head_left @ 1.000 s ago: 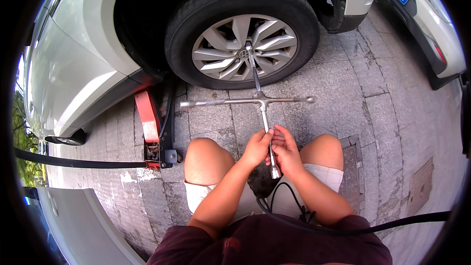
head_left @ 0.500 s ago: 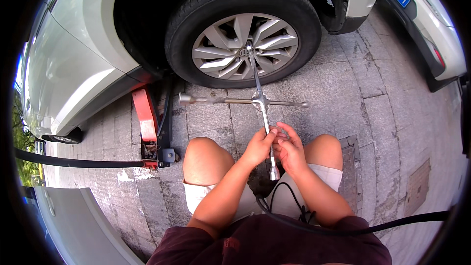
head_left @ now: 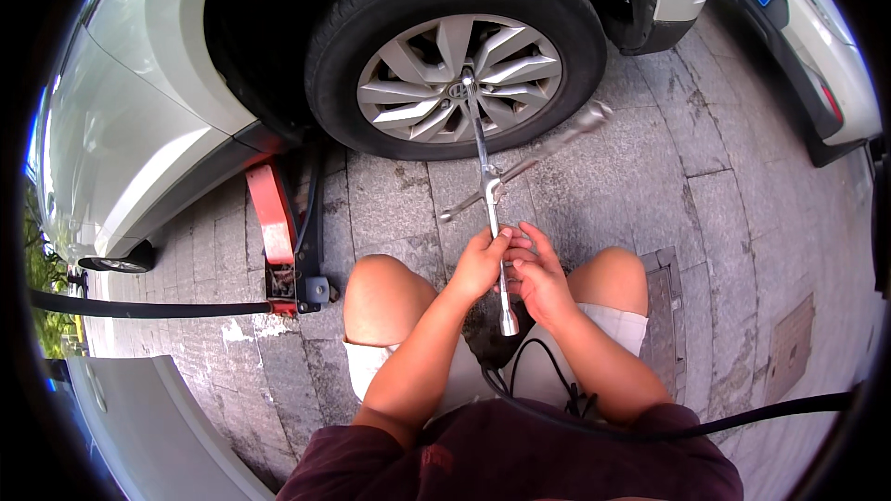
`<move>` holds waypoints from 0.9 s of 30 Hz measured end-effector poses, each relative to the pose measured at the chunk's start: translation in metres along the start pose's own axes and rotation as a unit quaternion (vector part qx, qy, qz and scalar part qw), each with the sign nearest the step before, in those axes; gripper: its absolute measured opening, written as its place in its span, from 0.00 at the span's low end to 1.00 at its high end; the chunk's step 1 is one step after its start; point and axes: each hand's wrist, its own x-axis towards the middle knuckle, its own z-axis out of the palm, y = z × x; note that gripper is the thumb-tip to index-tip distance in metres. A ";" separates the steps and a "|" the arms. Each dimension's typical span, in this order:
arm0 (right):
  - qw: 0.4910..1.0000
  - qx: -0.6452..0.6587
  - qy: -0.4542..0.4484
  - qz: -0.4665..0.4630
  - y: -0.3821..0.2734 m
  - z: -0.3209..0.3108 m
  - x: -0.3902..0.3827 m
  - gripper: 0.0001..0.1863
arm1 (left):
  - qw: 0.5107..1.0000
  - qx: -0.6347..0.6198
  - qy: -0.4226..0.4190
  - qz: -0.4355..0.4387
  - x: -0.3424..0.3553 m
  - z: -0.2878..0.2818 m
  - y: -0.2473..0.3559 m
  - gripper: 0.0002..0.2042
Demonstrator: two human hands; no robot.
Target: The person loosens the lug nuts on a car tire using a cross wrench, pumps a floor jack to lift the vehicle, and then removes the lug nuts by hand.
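A chrome four-way lug wrench (head_left: 492,187) reaches from the wheel (head_left: 406,93) to between my knees, its far socket set into the rim close to the hub. My left hand (head_left: 478,264) is closed around the near arm of the wrench, thumb on top. Just to the right, my right hand (head_left: 541,283) curls loosely about the same arm, with its index finger stretched outward. The near socket sticks out below both hands. The cross arms slant, and the upper right one is blurred.
A red floor jack (head_left: 274,213) stands left of the wheel, under the edge of the white car (head_left: 139,121), with a black bar running left. Another white car (head_left: 826,46) is at the upper right. A metal cover (head_left: 660,315) lies in the paving by my right knee.
The wrench has turned about its long shaft: its cross arms, level before, now slant from lower left to upper right. Both hands stay on the near arm.
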 end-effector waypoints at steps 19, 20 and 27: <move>0.978 -0.163 0.049 0.119 -0.002 0.008 0.015 0.38 | 0.978 0.209 0.010 0.019 0.021 -0.012 -0.011 0.13; 0.979 -0.158 0.039 0.125 -0.005 0.008 0.015 0.37 | 0.976 0.216 0.021 0.029 0.019 -0.013 -0.011 0.12; 0.979 -0.183 0.023 0.089 0.013 0.005 -0.010 0.34 | 0.935 0.354 0.013 0.030 -0.006 -0.024 0.008 0.12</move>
